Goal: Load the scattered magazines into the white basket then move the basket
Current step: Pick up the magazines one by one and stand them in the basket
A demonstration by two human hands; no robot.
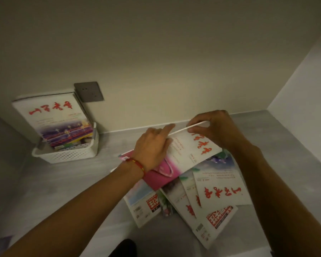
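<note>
Two bare forearms reach forward from the bottom edge, the left one wearing a red string bracelet [137,165] at the wrist. Beneath them, loose magazines [209,204] lie fanned and overlapping on the grey counter [67,191], several white covers with red lettering and one with a red-and-black logo near the front edge. A pink-and-white magazine [185,154] sits tilted on top of that pile, its far edge raised. The left hand [152,145] rests palm down on its cover, fingers loosely spread and the index finger stretched toward the raised edge. The right hand [213,128] is curled over that same far edge, thumb and fingertips pinched closed on it. Farther back and to the left, well apart from the pile, the white basket [67,154] with perforated sides stands on the counter against the wall. Magazines already stand upright in it, the front one [54,119] white with red lettering and a purple picture, leaning back toward a grey wall socket [89,91].
</note>
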